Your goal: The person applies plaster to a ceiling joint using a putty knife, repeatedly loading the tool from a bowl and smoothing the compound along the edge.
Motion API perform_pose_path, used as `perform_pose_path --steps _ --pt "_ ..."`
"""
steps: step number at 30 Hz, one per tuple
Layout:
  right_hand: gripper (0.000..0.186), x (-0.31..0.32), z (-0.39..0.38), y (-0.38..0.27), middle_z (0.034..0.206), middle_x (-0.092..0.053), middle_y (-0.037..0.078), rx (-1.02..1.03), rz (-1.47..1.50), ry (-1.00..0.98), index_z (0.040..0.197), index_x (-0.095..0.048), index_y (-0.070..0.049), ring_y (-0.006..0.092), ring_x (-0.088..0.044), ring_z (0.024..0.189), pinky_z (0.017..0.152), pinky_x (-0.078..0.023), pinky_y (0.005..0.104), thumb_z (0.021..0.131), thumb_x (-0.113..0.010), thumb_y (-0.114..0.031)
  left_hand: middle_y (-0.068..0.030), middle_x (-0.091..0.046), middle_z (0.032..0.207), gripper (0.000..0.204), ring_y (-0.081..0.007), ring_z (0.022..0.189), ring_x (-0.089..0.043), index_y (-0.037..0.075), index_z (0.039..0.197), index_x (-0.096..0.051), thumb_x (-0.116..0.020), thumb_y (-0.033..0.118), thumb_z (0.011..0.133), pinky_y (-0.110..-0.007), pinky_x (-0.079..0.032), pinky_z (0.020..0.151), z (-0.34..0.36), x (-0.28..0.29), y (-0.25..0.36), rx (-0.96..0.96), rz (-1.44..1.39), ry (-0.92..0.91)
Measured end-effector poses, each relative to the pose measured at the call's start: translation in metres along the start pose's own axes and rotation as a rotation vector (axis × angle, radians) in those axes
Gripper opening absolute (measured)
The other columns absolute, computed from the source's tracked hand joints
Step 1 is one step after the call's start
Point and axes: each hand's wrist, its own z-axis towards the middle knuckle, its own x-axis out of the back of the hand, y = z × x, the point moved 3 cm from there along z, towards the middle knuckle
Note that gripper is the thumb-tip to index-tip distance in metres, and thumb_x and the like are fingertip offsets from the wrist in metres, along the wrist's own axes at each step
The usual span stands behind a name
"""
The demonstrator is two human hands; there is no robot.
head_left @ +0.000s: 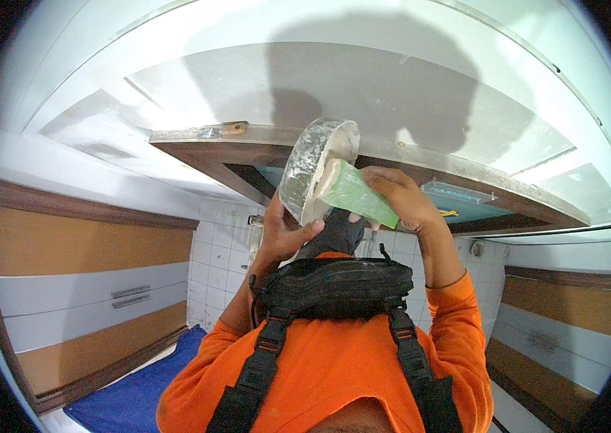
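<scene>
Holds a clear round bowl (295, 177) in the left hand (282, 232), grip cupped around the lower side, tilted with the mouth toward the right hand (405, 198). Clasps a green scraper (367, 196) firmly in the right grip, far end at the bowl's mouth and smeared with white paste (347, 141). Cannot quite tell how deep into the bowl. Works beside a brown-edged ledge (421, 155), with a small wooden-handled tool (233, 128) lying on top, farther left. Wears a black bag (334, 289) over an orange shirt (334, 353).
</scene>
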Motion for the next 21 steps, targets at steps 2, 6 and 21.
perform_pose_path --steps 2,6,21 --pt "0.042 -0.001 0.002 0.000 0.103 -0.073 0.016 0.000 0.002 -0.015 0.129 -0.058 0.003 0.0252 -0.075 0.075 0.048 -0.057 0.0321 0.104 -0.050 -0.029 -0.0142 -0.055 0.137 0.083 -0.0245 0.128 -0.054 -0.002 0.146 -0.039 -0.085 0.017 0.080 -0.040 -0.042 0.110 0.000 0.001 -0.004 -0.014 0.007 -0.005" --pt "0.042 -0.007 0.003 -0.002 0.101 -0.073 0.017 -0.024 0.035 0.021 0.132 -0.056 0.004 0.0259 -0.075 0.074 0.045 -0.054 0.0304 0.103 -0.051 -0.026 -0.0141 -0.055 0.136 0.084 -0.0240 0.127 -0.054 -0.002 0.146 -0.038 -0.086 0.018 0.080 -0.040 -0.042 0.110 -0.002 0.006 -0.005 0.009 0.131 -0.022" --pt "0.044 -0.007 0.025 0.033 0.107 -0.071 0.020 0.047 0.352 -0.114 0.134 -0.051 0.003 0.0298 -0.075 0.078 0.044 -0.057 0.0327 0.104 -0.052 -0.028 -0.0135 -0.056 0.137 0.080 -0.0228 0.127 -0.054 0.000 0.146 -0.041 -0.084 0.017 0.080 -0.039 -0.042 0.108 -0.005 0.006 -0.007 0.042 -0.038 0.025"
